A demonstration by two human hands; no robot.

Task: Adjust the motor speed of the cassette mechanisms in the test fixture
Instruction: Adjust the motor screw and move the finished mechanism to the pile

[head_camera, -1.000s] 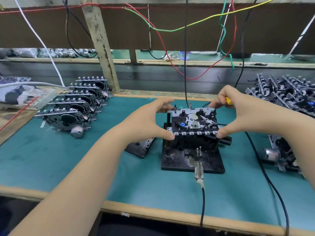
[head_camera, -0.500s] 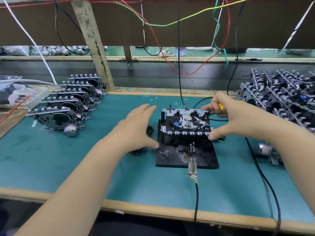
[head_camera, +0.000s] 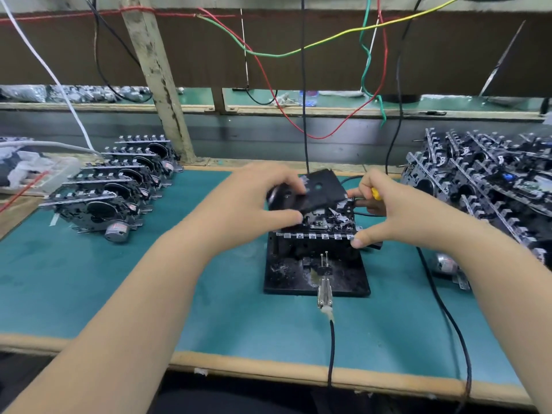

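A cassette mechanism (head_camera: 328,227) sits in the black test fixture (head_camera: 343,282) at the middle of the green mat. My left hand (head_camera: 254,204) grips a black cassette (head_camera: 316,192) and holds it tilted over the mechanism's top. My right hand (head_camera: 397,210) holds a yellow-handled screwdriver (head_camera: 375,193) in its curled fingers, while its thumb presses the mechanism's front right corner. The screwdriver's tip is hidden behind the hand.
A row of mechanisms (head_camera: 119,186) stands at the left, a big pile of mechanisms (head_camera: 484,180) at the right. A probe with a black cable (head_camera: 330,348) lies in front of the fixture, another black cable (head_camera: 448,318) runs along the right. Wires hang overhead.
My left hand picked up the black cassette from the mat left of the fixture and brought it over the mechanism. My right hand stayed on the mechanism's right side.
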